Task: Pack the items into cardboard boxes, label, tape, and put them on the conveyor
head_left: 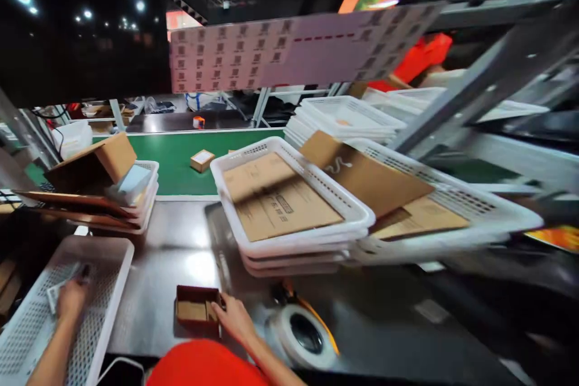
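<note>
Head view, 1 frame, blurred by motion.

Left hand (71, 300): inside the white basket (111, 289) at the near left of the desk (181, 253). Fingers curled over a small flat item (55, 297) lying on the basket floor. Grip looks part closed on it; too blurred to tell whether it is truly held.

Right hand (235, 318): near centre, fingertips touching the right edge of a small open brown box (196, 312) that sits flat on the desk. Fingers bent, thumb side hidden; cannot tell whether the grip is closed on the box wall or only resting against it.

Just right of that hand: a roll of tape (304, 333), lying flat, with an orange-handled tool (316, 319) beside it.

Further back, centre: stack of white baskets (289, 247), top one carrying flat cardboard (275, 196). To its right, a tilted basket (474, 217) with more cardboard. Far left: another basket stack (147, 193) with a brown carton (97, 163) on top. Beyond it, a green belt (181, 151) with 1 small box (202, 160).
</note>
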The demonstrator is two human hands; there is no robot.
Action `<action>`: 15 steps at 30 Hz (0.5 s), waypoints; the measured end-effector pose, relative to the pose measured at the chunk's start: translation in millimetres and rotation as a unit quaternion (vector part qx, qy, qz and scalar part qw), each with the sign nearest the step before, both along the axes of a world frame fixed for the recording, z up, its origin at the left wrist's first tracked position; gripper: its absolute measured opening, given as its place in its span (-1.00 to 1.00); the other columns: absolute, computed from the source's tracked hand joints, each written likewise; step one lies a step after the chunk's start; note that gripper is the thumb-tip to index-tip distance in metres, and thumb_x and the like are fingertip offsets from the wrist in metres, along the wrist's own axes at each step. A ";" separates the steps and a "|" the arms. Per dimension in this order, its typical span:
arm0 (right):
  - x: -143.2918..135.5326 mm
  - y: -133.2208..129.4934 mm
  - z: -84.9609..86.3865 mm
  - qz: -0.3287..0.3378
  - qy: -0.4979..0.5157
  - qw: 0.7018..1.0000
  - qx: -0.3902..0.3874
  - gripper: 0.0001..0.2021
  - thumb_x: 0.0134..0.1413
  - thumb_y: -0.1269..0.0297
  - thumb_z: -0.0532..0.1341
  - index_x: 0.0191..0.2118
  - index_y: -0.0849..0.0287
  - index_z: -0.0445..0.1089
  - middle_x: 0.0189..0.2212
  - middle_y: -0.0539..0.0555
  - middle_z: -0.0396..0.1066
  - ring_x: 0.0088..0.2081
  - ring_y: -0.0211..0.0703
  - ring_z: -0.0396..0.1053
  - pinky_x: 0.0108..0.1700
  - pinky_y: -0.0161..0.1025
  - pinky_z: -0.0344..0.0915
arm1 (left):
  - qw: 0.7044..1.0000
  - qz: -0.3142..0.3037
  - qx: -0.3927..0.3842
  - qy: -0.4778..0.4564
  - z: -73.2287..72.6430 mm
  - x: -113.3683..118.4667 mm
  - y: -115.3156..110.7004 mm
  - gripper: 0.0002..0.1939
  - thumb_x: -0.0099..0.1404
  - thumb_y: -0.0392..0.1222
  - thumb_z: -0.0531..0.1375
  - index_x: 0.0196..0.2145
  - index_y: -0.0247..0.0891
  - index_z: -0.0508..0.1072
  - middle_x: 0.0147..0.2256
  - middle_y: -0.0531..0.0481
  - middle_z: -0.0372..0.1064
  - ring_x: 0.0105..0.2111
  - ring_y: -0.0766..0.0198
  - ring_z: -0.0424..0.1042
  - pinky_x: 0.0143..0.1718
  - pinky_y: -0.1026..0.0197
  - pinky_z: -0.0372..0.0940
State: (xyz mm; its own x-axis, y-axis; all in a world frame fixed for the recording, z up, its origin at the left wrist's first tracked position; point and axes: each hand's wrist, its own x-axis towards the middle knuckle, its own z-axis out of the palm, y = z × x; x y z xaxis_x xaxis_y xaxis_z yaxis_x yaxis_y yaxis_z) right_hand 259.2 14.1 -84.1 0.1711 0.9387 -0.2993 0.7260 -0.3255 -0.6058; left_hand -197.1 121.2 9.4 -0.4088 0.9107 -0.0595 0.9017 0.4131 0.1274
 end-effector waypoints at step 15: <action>-0.5 8.9 1.4 0.001 0.075 0.997 -0.021 -0.76 0.24 0.26 0.19 -0.18 0.16 0.63 -0.24 0.11 0.68 -0.17 -0.05 0.59 -0.15 -0.27 0.33 | 0.822 -0.538 -0.175 -0.069 -46.9 270.1 -43.6 -0.68 0.30 -0.39 0.12 -0.22 -0.14 0.67 -0.13 -0.23 0.65 -0.06 -0.15 0.62 0.00 -0.11 0.51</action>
